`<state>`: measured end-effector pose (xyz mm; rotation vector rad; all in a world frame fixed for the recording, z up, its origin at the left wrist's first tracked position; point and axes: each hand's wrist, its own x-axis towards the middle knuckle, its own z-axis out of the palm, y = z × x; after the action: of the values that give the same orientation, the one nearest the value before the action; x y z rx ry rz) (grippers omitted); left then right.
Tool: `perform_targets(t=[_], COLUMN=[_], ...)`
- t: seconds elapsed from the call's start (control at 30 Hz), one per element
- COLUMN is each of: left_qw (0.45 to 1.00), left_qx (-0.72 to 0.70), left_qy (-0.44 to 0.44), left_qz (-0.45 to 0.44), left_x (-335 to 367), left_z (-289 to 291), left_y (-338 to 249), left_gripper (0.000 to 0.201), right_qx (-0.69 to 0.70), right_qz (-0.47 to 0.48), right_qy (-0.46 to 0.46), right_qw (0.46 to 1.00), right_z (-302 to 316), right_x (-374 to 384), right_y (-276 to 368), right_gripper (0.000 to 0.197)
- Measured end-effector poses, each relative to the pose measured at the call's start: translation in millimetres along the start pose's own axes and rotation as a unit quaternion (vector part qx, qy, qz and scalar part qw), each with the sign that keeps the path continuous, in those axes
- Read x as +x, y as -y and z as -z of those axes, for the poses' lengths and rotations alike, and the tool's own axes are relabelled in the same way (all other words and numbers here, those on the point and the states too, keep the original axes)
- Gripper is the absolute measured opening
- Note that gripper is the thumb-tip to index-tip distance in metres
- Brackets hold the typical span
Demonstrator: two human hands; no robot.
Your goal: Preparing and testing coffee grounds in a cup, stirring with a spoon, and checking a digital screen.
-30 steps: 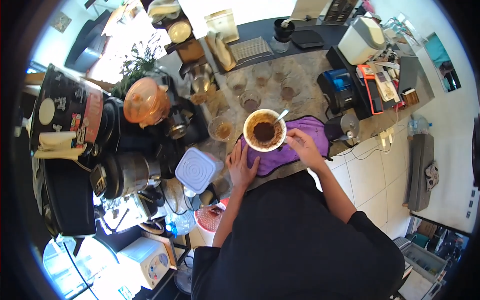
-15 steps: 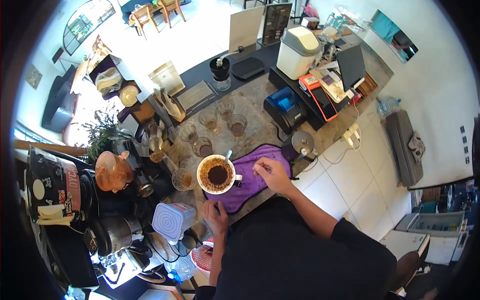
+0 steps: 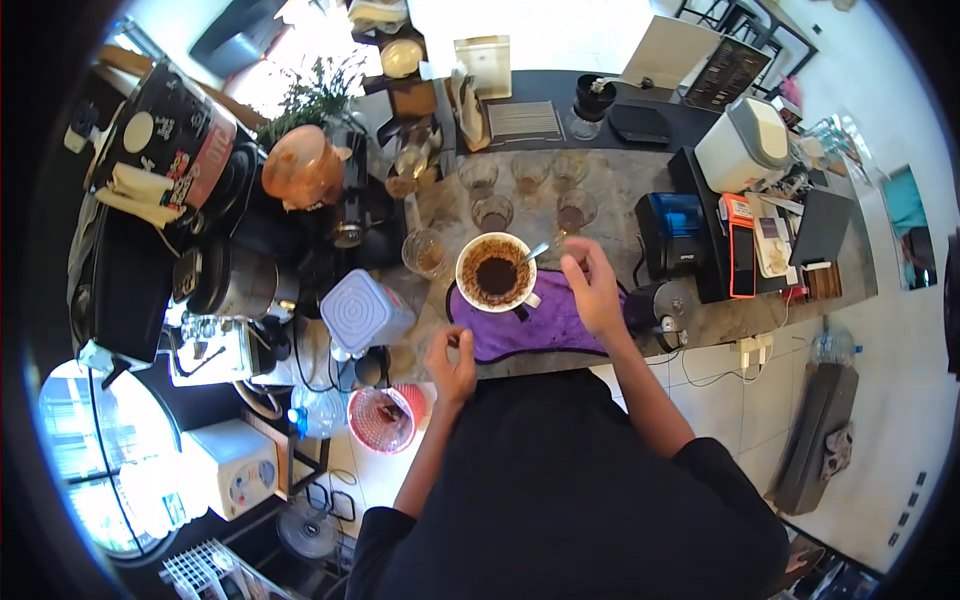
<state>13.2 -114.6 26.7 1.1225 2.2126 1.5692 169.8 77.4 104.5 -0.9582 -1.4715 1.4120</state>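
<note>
A white cup (image 3: pixel 465 268) holds dark coffee, with brown grounds coating its inner wall. A metal spoon (image 3: pixel 538 251) leans out over its right rim. The cup sits at the top left of a folded purple cloth (image 3: pixel 545 325) on the counter. My right hand (image 3: pixel 597 290) hovers over the cloth's right part, fingers loosely bent, thumb apart, holding nothing visible. By the cloth's lower left edge is my left hand (image 3: pixel 452 365), its fingers loosely curled and apart, with nothing seen in it. Neither hand touches the cup. Small glasses (image 3: pixel 492 214) with brown residue stand beyond it; another glass (image 3: pixel 424 253) is at its left.
A lidded grey-white container (image 3: pixel 368 310) stands left of my left hand. A coffee grinder with an orange hopper (image 3: pixel 303 168) is farther left. To the right are a metal pot (image 3: pixel 672 302), a blue-black printer (image 3: pixel 672 235) and an orange card terminal (image 3: pixel 740 250). A red basket (image 3: pixel 386 418) stands below the counter.
The view has swung, so the counter appears turned and shifted. My right hand has lifted and its fingers point more upward. The cup and spoon stay on the cloth.
</note>
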Motion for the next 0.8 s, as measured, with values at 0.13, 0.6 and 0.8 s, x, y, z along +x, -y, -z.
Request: perform_targets(t=[0.13,0.6,0.8], left_qw=[0.999,0.997,0.989], left_qx=[-0.039,-0.073,-0.144], left_qy=[0.001,0.021,0.012], left_qz=[-0.009,-0.007,0.022], left_x=[12.0,32.9,36.3], left_z=[-10.9,-39.0,-46.1], left_y=[-25.8,-48.7,-70.3], left_gripper=[0.053,0.116,0.121], right_qx=[-0.194,-0.227,-0.21], right_qz=[0.045,0.23,0.23], right_qy=[0.093,0.211,0.215], right_qw=[0.976,0.923,0.925], right_z=[-5.2,-6.0,-4.0], right_x=[30.4,45.1,48.0], right_y=[0.1,15.2,10.2], right_gripper=[0.025,0.016,0.015])
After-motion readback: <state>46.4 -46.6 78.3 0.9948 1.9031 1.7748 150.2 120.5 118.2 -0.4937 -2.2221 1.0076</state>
